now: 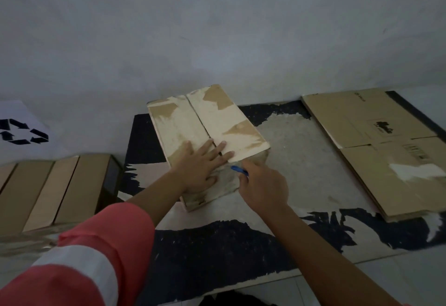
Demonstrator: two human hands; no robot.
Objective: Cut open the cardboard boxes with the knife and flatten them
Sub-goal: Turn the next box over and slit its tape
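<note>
A pale, tape-scarred cardboard box [193, 122] stands on a worn black-and-grey mat [241, 245] in the middle of the view. My left hand [202, 161] presses flat on the near end of its top, fingers spread across the seam between the two flaps. My right hand [263, 187] grips a blue-handled knife [239, 170] at the box's near right corner, just under the flap edge. The blade itself is hidden by the box and my fingers.
A flattened brown cardboard box [376, 146] lies on the right of the mat. At the left stand closed brown boxes [48, 190]. A white sheet with a black recycling symbol [21, 132] lies at the far left. A pale wall rises behind.
</note>
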